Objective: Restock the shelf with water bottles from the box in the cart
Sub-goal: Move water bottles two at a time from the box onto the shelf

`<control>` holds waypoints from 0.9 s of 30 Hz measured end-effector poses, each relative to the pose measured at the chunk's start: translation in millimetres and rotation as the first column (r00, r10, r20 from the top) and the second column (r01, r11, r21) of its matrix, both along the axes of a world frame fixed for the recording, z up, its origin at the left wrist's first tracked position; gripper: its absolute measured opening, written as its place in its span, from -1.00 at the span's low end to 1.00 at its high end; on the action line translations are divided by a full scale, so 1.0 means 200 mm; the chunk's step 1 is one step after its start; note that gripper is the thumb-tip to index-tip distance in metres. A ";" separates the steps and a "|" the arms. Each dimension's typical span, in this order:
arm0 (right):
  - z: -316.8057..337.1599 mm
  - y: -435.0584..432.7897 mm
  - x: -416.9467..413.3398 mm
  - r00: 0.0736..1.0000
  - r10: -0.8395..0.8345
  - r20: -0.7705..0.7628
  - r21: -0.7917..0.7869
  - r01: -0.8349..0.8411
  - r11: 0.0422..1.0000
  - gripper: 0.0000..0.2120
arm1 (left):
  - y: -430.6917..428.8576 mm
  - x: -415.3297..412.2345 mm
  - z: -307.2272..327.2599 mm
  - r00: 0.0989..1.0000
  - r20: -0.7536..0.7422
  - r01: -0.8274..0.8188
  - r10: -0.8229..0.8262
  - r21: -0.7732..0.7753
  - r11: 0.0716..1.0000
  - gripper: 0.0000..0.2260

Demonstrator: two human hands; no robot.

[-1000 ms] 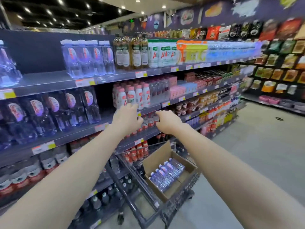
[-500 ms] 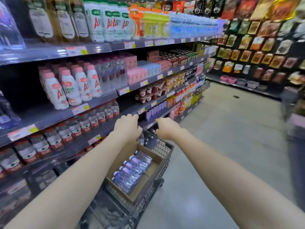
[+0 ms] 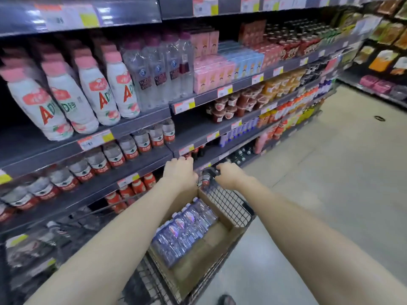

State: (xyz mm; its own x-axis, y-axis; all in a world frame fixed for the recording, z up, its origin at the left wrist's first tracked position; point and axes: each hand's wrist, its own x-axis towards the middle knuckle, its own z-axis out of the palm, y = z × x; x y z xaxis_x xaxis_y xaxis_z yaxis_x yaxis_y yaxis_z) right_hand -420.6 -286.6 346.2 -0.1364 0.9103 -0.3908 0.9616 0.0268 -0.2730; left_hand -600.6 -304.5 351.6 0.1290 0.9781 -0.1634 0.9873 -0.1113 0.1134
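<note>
A black wire cart [image 3: 229, 205] stands in the aisle close to the shelving on the left. Inside it sits an open cardboard box [image 3: 204, 256] holding several clear water bottles [image 3: 185, 230] with purple labels, lying on their sides. My left hand [image 3: 179, 172] and my right hand [image 3: 229, 175] are both stretched out over the box and closed on the cart's far rim. The rim itself is mostly hidden under my fingers. The shelf [image 3: 141, 166] beside the cart carries rows of small water bottles with red labels.
Higher shelves hold white AD bottles [image 3: 88, 93] with pink caps, clear tall bottles [image 3: 158, 71] and pink cartons [image 3: 211, 73]. The shelving runs away to the right-hand corner. Pale open floor [image 3: 330, 172] lies to the right. A dark shoe tip [image 3: 226, 300] shows at the bottom.
The cart has rolled forward along the aisle with both hands on it. The view has dropped and swung closer to the lower shelves; the top shelf has left the frame.
</note>
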 end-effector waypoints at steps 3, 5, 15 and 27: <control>-0.19 0.19 -0.07 0.995 0.095 0.006 -0.086 -0.094 0.992 -0.82 | 0.10 -0.07 -0.20 0.994 -0.008 -0.107 0.107 -0.087 0.990 -0.63; -0.35 0.31 -0.13 0.977 0.210 0.031 -0.136 -0.204 0.970 -0.80 | 0.14 -0.11 -0.33 0.982 -0.024 -0.189 0.188 -0.150 0.970 -0.64; -0.96 0.55 -0.44 0.864 0.502 0.046 -0.373 -0.451 0.811 -0.66 | 0.10 -0.25 -0.90 0.804 -0.075 -0.555 0.590 -0.448 0.701 -0.57; -1.61 0.44 -0.49 0.933 0.355 0.059 -0.468 -0.289 0.835 -0.76 | -0.21 -0.24 -1.58 0.491 -0.036 -0.702 0.870 -0.607 0.371 -0.56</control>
State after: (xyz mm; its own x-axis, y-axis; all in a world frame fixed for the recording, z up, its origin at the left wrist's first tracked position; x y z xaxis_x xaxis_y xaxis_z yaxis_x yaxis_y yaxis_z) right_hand -517.8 -198.7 24.5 -0.3059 0.5483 -0.7783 0.9481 0.2498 -0.1967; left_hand -649.6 -345.8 36.0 -0.5395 0.4223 -0.7284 0.5047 0.8547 0.1217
